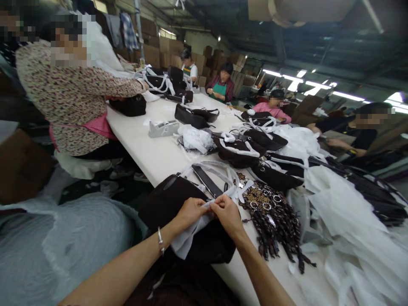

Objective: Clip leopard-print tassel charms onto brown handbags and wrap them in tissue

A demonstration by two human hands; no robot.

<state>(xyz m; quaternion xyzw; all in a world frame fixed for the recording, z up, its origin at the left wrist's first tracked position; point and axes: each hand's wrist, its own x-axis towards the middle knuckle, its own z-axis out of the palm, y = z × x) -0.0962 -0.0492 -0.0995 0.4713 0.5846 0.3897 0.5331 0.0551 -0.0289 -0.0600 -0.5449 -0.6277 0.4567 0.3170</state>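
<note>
A dark brown handbag lies at the near edge of the table in front of me, its handle wrapped in white material. My left hand pinches a strip of thin white wrapping over the bag's top. Close beside it, my right hand pinches the same wrapping, the fingertips of both hands almost touching. Part of the white sheet hangs down over the bag's front. Right of my right hand lies a pile of dark tassels with metal rings.
Several dark bags with white-wrapped handles lie along the white table. A grey tape dispenser stands farther up. White sheets heap at the right. A large roll of foam wrap stands at lower left. Co-workers surround the table.
</note>
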